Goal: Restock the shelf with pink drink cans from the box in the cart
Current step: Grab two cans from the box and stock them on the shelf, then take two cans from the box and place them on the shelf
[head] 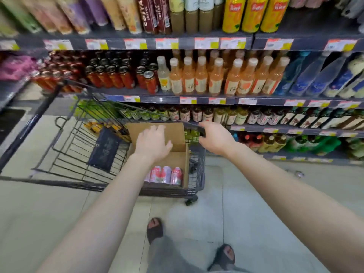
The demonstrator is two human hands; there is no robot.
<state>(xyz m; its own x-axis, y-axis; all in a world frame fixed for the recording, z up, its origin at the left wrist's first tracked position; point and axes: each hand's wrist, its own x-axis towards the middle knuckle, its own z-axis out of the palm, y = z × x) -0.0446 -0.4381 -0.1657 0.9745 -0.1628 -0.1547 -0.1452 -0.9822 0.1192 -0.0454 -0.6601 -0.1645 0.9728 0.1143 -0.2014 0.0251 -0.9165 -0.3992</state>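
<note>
Left hand (152, 142): open, fingers loose, above box (178, 161) flap | Right hand (214, 137): curled round cart (197, 174) rim, far right | Pink cans (164, 175): inside box, cart's near right corner | Shelf (197, 99): bottles, beyond cart

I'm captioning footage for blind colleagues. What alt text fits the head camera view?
A person's left hand reaches, fingers open, over an open cardboard box holding pink cans in a wire cart, while the right hand grips the cart's rim. Shelves of bottled drinks fill the background.
</note>
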